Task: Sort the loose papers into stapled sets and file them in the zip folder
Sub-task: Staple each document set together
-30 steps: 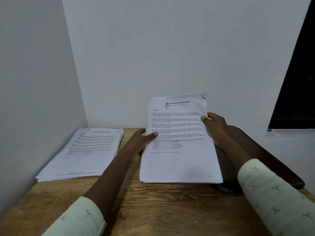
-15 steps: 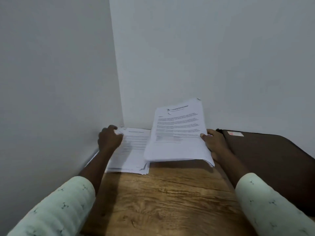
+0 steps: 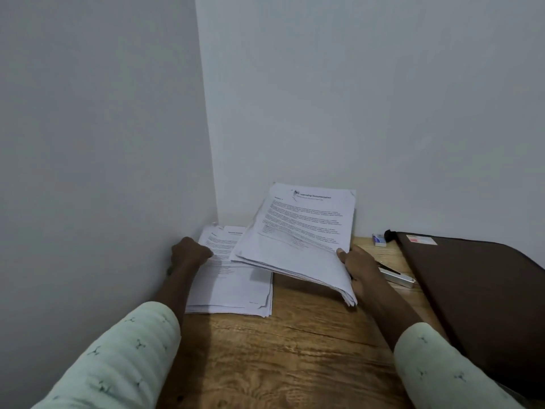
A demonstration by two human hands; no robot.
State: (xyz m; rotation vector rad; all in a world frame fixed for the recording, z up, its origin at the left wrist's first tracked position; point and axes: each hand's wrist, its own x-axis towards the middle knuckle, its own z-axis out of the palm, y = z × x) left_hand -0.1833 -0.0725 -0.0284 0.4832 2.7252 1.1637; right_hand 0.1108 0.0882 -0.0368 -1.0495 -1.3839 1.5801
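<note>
The right hand (image 3: 361,270) grasps a thick sheaf of printed sheets (image 3: 300,231) by its near right edge, thumb on top and fingers beneath. That one-sided hold leaves the sheaf tilted, its far end raised towards the back wall and its left side hanging over a flat stack of papers (image 3: 233,287) in the far left corner of the wooden table (image 3: 295,349). The left hand (image 3: 190,253) sits on the far left edge of that flat stack with its fingers curled. Whether it pinches sheets or only presses them down cannot be told from this angle; either way it likely steadies the pile while the sheaf comes over it. The loose papers are thus split between the lifted sheaf and the flat stack. The brown zip folder (image 3: 472,290) lies closed on the right, with a stapler (image 3: 396,277) just beside its left edge, partly behind the right hand, and a small blue-and-white box (image 3: 379,240) by the back wall, all within reach for binding and filing.
</note>
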